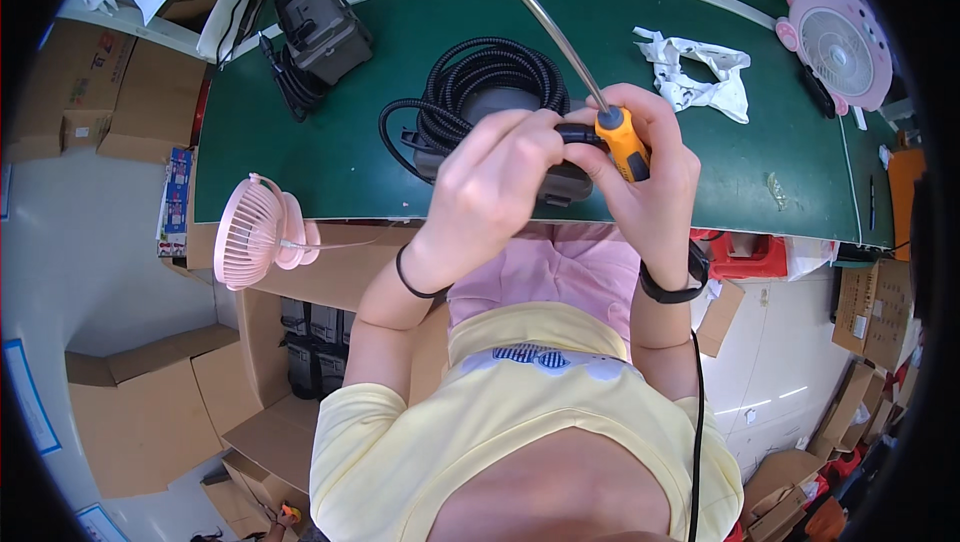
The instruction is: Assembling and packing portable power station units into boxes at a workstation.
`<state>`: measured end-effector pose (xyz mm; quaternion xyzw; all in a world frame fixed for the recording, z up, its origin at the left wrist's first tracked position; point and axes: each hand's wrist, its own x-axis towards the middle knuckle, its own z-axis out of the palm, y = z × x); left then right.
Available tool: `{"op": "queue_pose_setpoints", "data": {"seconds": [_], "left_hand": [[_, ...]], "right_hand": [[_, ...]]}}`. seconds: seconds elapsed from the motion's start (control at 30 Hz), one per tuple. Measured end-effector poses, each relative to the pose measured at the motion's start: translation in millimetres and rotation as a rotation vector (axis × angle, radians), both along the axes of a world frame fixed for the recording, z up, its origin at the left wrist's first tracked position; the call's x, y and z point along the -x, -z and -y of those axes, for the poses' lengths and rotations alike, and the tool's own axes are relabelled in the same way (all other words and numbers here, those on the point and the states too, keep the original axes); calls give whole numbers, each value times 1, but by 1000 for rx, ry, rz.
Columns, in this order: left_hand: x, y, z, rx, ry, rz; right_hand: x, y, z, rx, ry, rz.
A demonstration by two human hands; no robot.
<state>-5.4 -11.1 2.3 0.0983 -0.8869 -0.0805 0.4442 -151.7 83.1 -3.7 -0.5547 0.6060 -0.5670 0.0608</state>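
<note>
My right hand (662, 157) is closed around a screwdriver (629, 154) with a yellow-and-black handle. Its long metal shaft points away from me, toward the top of the view. Between my hands is a short black cylindrical piece, like a cable connector (580, 134), gripped by my left hand (495, 172); its end meets the screwdriver handle. Just beyond and below my hands a dark grey box (566, 185) lies on the green table. On it rests a coil of black corrugated tubing (470, 77), partly hidden by my left hand.
Another grey box (330, 37) with a black cable lies at the far left of the green table (330, 157). A white printed cloth or wrapper (725, 102) and a pink fan (840, 47) are to the right. A small pink fan (255, 232) stands off the near left edge.
</note>
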Motion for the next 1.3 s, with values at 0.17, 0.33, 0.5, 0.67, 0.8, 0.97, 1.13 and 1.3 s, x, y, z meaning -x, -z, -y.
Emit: {"op": "queue_pose_setpoints", "data": {"seconds": [0.17,0.33,0.5,0.67,0.8,0.97,1.13,1.3], "left_hand": [[-11,-15,20,-369,93,77],[-17,-36,62,-480,344,311],[-11,-37,79,-626,458,387],[-7,-44,82,-691,432,531],[6,-53,96,-646,609,662],[7,-45,85,-792,540,538],[12,-22,55,-597,286,191],[30,-5,36,-431,99,-25]], "right_hand": [[23,5,13,68,-260,11],[34,6,31,64,-458,9],[34,7,42,112,-502,29],[38,3,48,261,-502,-147],[35,-2,45,228,-508,-160],[34,-4,39,230,-366,-214],[26,7,44,240,-188,-60],[18,10,46,219,-35,58]]}}
